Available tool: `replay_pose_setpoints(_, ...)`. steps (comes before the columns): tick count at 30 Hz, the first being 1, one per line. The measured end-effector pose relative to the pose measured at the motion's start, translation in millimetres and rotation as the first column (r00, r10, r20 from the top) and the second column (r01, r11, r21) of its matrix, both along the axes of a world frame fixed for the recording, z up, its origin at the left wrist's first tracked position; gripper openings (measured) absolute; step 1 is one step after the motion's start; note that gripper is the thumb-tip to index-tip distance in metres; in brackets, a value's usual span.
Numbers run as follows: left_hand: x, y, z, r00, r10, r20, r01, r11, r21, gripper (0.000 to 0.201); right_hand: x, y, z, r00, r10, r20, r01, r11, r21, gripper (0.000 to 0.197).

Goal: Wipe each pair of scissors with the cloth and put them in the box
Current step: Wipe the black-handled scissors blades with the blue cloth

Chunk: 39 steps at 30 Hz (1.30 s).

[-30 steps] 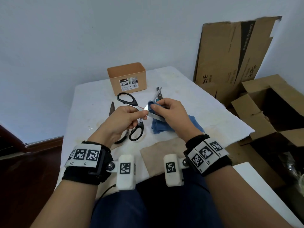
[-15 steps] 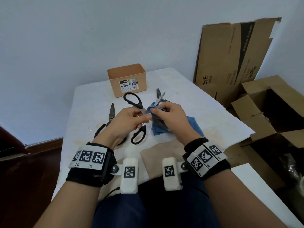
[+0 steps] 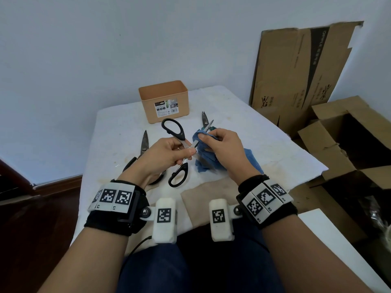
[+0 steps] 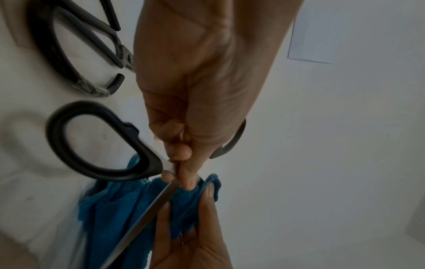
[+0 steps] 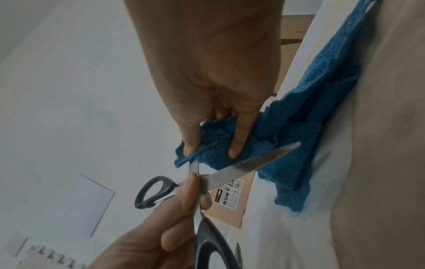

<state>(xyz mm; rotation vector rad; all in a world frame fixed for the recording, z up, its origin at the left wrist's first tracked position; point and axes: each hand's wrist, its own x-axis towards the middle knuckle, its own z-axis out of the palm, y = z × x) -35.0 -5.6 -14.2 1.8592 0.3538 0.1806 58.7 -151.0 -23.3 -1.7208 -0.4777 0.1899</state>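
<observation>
Black-handled scissors (image 3: 178, 149), held open at centre frame above the desk (image 3: 118, 132): smooth steel blades crossed, two glossy oval plastic loops, one pointing toward the upper middle of the frame, the other hanging lower. Pinched near the pivot between thumb and curled fingers of the left hand (image 3: 164, 158), so the grip closes tightly on the metal just past the handles. One blade buried in a blue cloth (image 3: 204, 153), a nubby terry weave with a scalloped edge, bunched and folded over the steel. Cloth squeezed around that blade by thumb and forefinger of the right hand (image 3: 224, 151), the rest of it trailing down onto the desk at right of centre. Second blade bare, its tip poking out past the cloth in the right wrist view.

Behind, toward upper centre, an open-topped tan box (image 3: 164, 101), rounded corners, smooth matte walls, a printed label on its front. On the desk's white, faintly stained cover, left of the hands, a second pair (image 3: 142, 154) with dull dark blades and black handles, partly hidden under the left hand. Further right of the box, a third pair (image 3: 204, 120), slim pointed tips showing, handle possibly green though mostly covered. Brown flattened cardboard (image 3: 300, 75) leaning on the wall at upper right.
</observation>
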Motion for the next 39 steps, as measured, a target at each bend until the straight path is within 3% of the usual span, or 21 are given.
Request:
replay_pose_setpoints(9, 0, -2, -2, 0.999, -0.024, -0.021, 0.023, 0.998, -0.066, 0.023, 5, 1, 2, 0.991, -0.126, 0.041, 0.125, 0.992, 0.037, 0.034)
replay_pose_setpoints(14, -1, -4, -5, 0.998, -0.012, -0.059, 0.007, 0.996, -0.084, 0.024, 13, -6, 4, 0.962, -0.271, -0.042, 0.274, 0.947, 0.168, 0.030)
replay_pose_setpoints(17, -2, -4, -7, 0.998, -0.017, -0.067, 0.010, 0.993, -0.116, 0.028, 18, -12, 2, 0.951, -0.310, -0.019, 0.309, 0.938, 0.158, 0.023)
replay_pose_setpoints(25, 1, -6, -4, 0.998, -0.010, -0.057, -0.001, 0.981, -0.195, 0.020, 11, -13, -2, 0.968, -0.251, 0.013, 0.240, 0.935, 0.261, 0.009)
replay_pose_setpoints(28, 2, -7, -4, 0.999, 0.000, -0.045, -0.010, 0.974, -0.226, 0.018, 9, -11, -3, 0.978, -0.201, 0.048, 0.185, 0.957, 0.223, 0.007)
replay_pose_setpoints(39, 3, -13, -1, 0.999, -0.006, -0.036, -0.002, 0.976, -0.216, 0.018, 0, 0, -1, 0.994, -0.062, 0.089, 0.052, 0.993, 0.110, 0.023)
